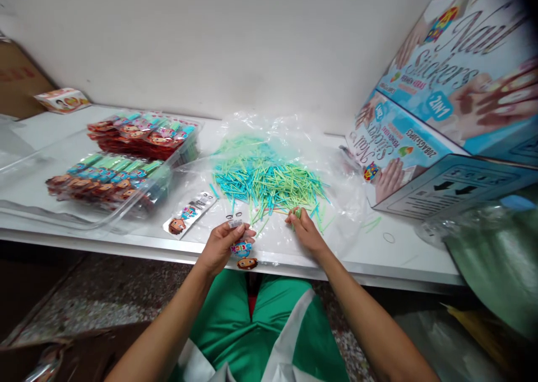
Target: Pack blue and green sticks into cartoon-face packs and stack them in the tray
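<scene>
My left hand [222, 246] is closed on a small printed packet [244, 251] with a cartoon head and the word "Stick" on it, held over the table's front edge. My right hand [306, 231] pinches a few green sticks [297, 213] at the near side of a heap. That heap of thin blue and green sticks [269, 180] lies on a clear plastic bag [344, 208], spread open on the table. Flat on the left of the bag rests another printed packet [189, 214] of the same kind.
A clear plastic tray [121, 214] at left holds stacks of filled packets [105, 175]. Behind it are a small box [63, 99] and a brown carton [21, 79]. Large "Nail Stickers" boxes [420, 147] stand at right, beside a green plastic bag [487, 259].
</scene>
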The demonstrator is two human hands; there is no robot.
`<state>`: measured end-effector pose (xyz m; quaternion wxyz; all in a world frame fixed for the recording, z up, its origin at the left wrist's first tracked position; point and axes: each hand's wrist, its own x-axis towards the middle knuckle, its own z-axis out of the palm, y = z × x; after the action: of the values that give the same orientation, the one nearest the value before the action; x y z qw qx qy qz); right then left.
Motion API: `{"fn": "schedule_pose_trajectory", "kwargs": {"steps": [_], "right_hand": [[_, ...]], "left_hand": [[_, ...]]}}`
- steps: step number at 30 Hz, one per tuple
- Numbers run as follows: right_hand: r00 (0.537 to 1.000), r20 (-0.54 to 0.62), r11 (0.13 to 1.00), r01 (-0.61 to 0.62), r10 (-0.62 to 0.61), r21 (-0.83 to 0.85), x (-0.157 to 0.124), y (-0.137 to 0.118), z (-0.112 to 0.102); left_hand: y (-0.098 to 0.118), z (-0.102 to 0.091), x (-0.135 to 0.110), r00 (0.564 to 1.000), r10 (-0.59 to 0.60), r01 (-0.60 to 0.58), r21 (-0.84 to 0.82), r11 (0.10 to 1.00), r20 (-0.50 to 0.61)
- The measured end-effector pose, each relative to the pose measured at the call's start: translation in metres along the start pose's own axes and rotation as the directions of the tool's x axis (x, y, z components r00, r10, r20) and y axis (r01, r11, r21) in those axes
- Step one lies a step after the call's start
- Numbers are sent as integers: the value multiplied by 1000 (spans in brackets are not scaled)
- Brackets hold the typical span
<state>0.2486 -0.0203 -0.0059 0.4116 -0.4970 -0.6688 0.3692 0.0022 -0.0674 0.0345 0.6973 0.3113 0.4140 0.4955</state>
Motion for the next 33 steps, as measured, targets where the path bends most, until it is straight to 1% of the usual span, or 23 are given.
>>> {"fn": "schedule_pose_trajectory", "kwargs": {"steps": [4, 7, 10, 14, 18, 23, 26, 29, 33], "right_hand": [[1000, 6, 1000, 2, -2, -28, -3, -1, 1], [1000, -8, 1000, -25, 25, 7, -4, -2, 3], [999, -27, 999, -30, 30, 23, -6, -6, 3], [996, -84, 1000, -13, 11, -16, -6, -10, 2], [994, -99, 999, -48, 50, 21, -7, -10, 3], [996, -68, 998, -55, 57, 33, -11, -6, 5], [998, -32, 998, -63, 62, -12, -12, -5, 6], [999, 3, 997, -38, 38, -69, -12, -6, 8], [999, 44, 989, 7, 0, -149, -15, -18, 9]], "left_hand": [[7, 9, -13, 1000, -1, 1, 12, 1000, 20], [5, 15, -17, 999, -21, 20, 37, 999, 38], [2, 20, -17, 998, -25, 22, 73, 997, 51], [-2, 25, -16, 997, -21, 14, 86, 996, 70], [-4, 26, -15, 997, -13, 5, 105, 994, 78], [-6, 28, -13, 996, -2, -11, 145, 989, 93], [-5, 29, -13, 995, -8, -9, 165, 986, 98], [-4, 30, -12, 996, -3, -14, 185, 983, 91], [-3, 31, -11, 996, 11, -26, 182, 983, 84]]}}
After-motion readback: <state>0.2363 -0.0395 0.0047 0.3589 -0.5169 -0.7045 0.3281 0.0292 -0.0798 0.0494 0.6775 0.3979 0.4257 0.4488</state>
